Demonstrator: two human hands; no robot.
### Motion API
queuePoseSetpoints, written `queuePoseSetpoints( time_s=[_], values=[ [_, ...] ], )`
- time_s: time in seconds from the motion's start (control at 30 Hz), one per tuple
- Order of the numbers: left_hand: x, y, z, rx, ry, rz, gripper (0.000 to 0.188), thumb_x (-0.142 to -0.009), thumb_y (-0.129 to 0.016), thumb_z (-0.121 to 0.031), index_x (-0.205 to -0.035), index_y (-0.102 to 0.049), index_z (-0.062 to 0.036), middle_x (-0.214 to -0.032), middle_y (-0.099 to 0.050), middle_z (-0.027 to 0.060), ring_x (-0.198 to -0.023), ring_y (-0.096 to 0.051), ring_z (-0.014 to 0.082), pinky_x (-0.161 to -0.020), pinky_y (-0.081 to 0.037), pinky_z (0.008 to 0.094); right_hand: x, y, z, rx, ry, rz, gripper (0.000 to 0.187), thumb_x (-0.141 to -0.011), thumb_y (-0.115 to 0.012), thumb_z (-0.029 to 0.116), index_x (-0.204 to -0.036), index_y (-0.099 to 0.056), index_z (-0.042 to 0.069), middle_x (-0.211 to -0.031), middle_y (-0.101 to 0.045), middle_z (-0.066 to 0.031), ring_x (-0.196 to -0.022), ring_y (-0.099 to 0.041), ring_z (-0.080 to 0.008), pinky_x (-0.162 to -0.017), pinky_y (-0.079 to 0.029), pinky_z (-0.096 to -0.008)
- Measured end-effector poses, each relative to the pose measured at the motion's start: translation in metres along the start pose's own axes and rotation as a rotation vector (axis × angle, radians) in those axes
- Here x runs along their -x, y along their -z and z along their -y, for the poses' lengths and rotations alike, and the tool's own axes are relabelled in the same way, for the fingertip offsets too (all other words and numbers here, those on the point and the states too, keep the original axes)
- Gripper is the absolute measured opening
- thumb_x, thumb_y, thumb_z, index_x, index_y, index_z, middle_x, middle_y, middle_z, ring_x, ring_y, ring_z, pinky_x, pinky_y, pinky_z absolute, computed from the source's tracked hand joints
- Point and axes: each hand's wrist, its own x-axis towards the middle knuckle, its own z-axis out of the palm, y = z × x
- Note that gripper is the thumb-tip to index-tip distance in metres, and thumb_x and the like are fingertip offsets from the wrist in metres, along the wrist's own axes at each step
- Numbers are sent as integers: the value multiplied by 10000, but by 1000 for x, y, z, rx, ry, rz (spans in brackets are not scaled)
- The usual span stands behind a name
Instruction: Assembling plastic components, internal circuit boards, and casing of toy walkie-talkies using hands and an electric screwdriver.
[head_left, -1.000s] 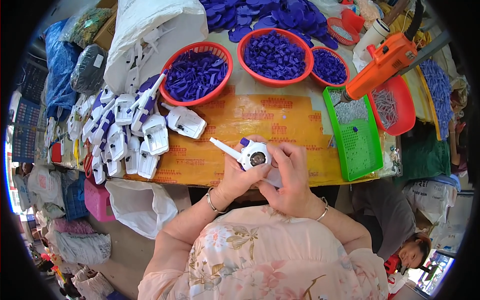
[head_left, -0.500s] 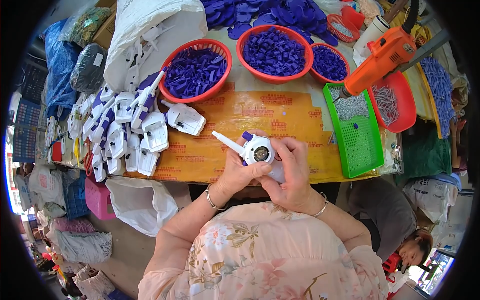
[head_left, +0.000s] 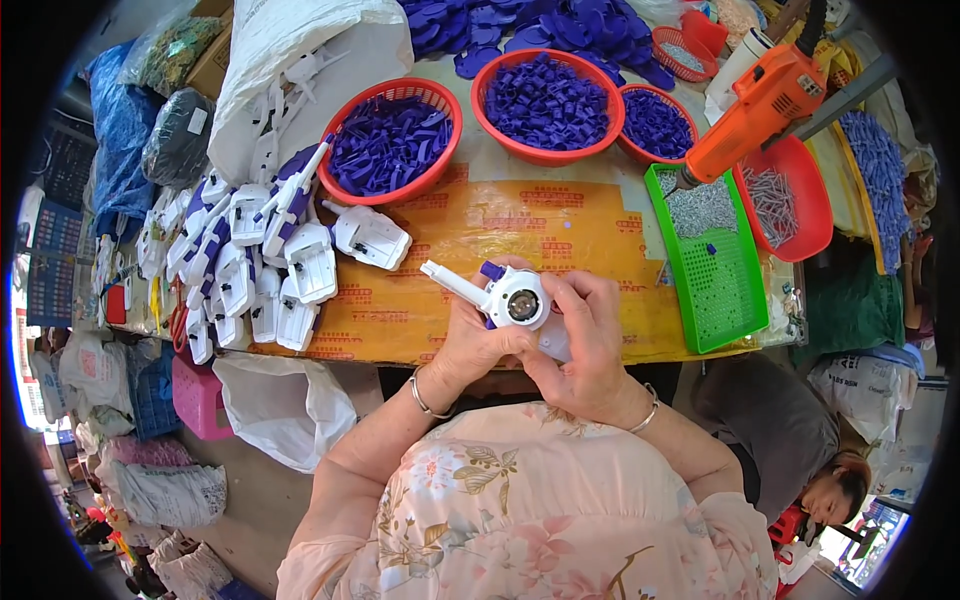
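Observation:
Close to the table's front edge, I hold a white plastic toy assembly [head_left: 503,299] with a thin spout-like arm, a purple tab and a round dark centre in a white ring. My left hand [head_left: 474,343] wraps its left and underside, thumb laid along the lower rim. The fingers and thumb of my right hand [head_left: 592,345] pinch its right side, beside a pale translucent part [head_left: 556,343]. My palms hide the underside. To the left lies a pile of similar white housings [head_left: 312,262], some with purple parts.
Red baskets of purple pieces [head_left: 388,150] [head_left: 548,105] [head_left: 657,126] stand behind. A green tray [head_left: 722,290] holds small screws, beside a red bin of longer metal pins [head_left: 775,198]. An orange power screwdriver [head_left: 757,115] hangs over the tray. Another person [head_left: 770,425] is at the lower right.
The toy assembly has turned and shifted very slightly in my hands, both still gripping it. The orange screwdriver has swung a little to the left.

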Motion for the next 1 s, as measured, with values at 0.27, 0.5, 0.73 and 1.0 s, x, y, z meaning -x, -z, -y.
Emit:
queuePoseSetpoints(
  time_s=[0.27,0.5,0.73,1.0],
  values=[
    [-1,-3,-3,-2,-3,-12,784,-568,-894,-289,-1184,-473,-44,-1003,-574,10,-898,-561,98,-765,-490,257,0,-1,2,36,-2,0,631,-648,-732,96,-1211,-473,-22,-1054,-472,-174,-918,-466,-328,-786,-401,-415],
    [1,0,-4,-62,-67,20,671,-644,-866,-230,-1167,-490,-41,-1000,-567,4,-893,-543,84,-760,-478,247,-3,0,4,38,-15,19,619,-619,-709,60,-1191,-483,-4,-1059,-470,-168,-918,-466,-335,-783,-395,-424],
    [2,0,-7,-133,-31,51,654,-660,-857,-232,-1167,-492,-36,-983,-570,-1,-880,-542,81,-752,-477,243,-2,0,6,31,-96,45,578,-596,-703,37,-1137,-498,25,-1034,-462,-152,-927,-456,-338,-799,-383,-432],
    [0,4,-1,-41,53,46,615,-692,-830,-197,-1181,-493,-39,-989,-582,11,-880,-553,85,-737,-484,239,-3,0,2,33,-116,84,585,-589,-708,41,-1136,-499,29,-1036,-460,-147,-935,-455,-335,-810,-377,-430]
  ],
)
